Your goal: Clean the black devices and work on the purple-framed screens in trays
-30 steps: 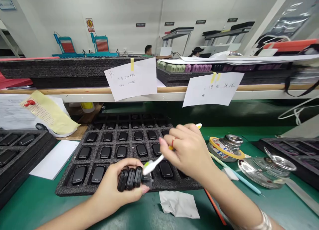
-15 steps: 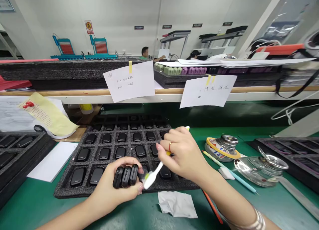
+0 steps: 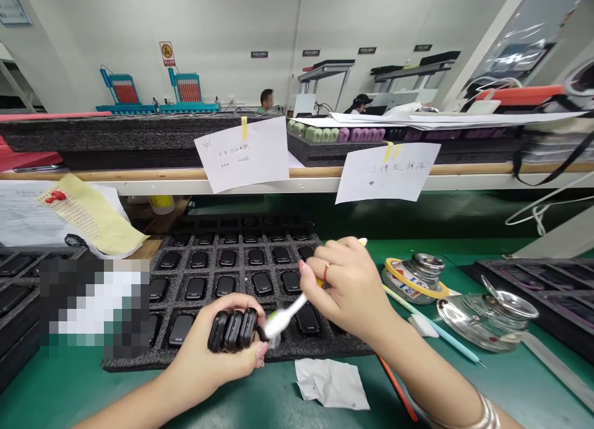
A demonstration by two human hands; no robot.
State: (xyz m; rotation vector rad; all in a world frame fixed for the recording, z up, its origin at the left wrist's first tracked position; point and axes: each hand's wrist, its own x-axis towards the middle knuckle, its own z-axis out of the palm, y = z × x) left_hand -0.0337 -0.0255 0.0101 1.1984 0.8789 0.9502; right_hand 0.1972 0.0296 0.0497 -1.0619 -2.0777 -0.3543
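My left hand (image 3: 218, 339) grips a stack of three small black plastic devices (image 3: 232, 331) side by side, ends facing up. My right hand (image 3: 348, 286) holds a toothbrush (image 3: 290, 311) with a white and yellow handle. Its bristles sit against the end of the stack, close to my left fingertips. Below both hands lies a black foam tray (image 3: 315, 353) with rows of pockets. Each visible pocket holds a similar black device (image 3: 262, 283). My hands hide part of the tray's front rows.
Right of the tray stand a tape-wrapped jar (image 3: 414, 279) and a glass jar with a steel lid (image 3: 487, 314). A blue-tipped swab (image 3: 445, 333) and a white cloth (image 3: 331, 384) lie on the green mat. Further foam trays sit at both sides. A pixelated patch hides the lower left.
The toothbrush head has shifted slightly up against the end of the held devices, and my right hand has moved a little right. A pixelated patch now covers the lower left.
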